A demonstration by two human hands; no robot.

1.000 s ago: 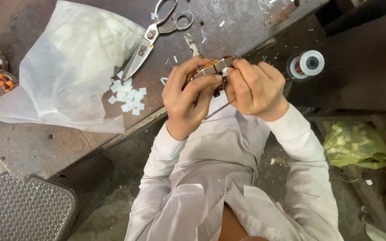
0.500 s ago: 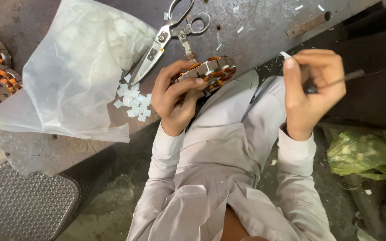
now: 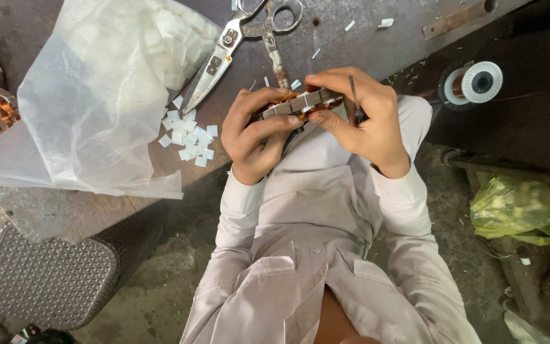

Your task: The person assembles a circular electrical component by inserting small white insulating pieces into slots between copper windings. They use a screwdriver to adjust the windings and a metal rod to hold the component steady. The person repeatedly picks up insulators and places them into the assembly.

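Your left hand [image 3: 257, 134] is wrapped around a small round metal part [image 3: 300, 103] with shiny copper wire in it, and it grips the part from below so it sits steady in front of your chest. Your right hand [image 3: 364, 114] comes in from the other side; its thumb and fingers pinch the part's edge, and a thin dark tool [image 3: 354, 95] is tucked between the fingers, pointing up. Both wrists bend inward, so the part sits right between your two hands, close to the table edge [image 3: 205, 178]. Just past your left hand lies a little heap of white paper bits [image 3: 189, 137], easy to reach. Beyond them is a clear plastic bag [image 3: 97, 89]. Big scissors [image 3: 243, 38] lie past your fingers. Off past your right hand sits a wire spool [image 3: 475, 83].
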